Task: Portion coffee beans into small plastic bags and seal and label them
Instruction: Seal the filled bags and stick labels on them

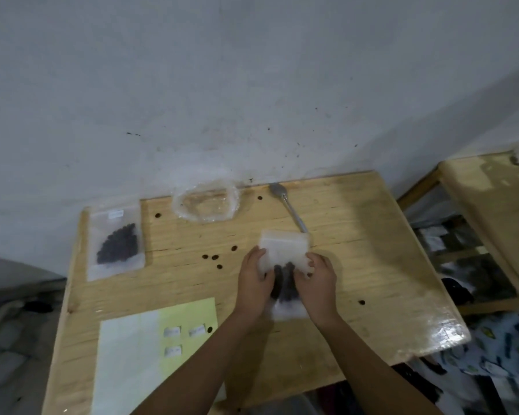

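Wooden tabletop (357,235) bears a bag (282,247); left hand (253,281) and right hand (317,281) hold its sides, fingers (257,253) curled round it. Light, limp, probably slippery: pinch the edges.

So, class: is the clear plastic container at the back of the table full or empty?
Empty: through the clear plastic container only the wooden table shows, nothing dark inside.
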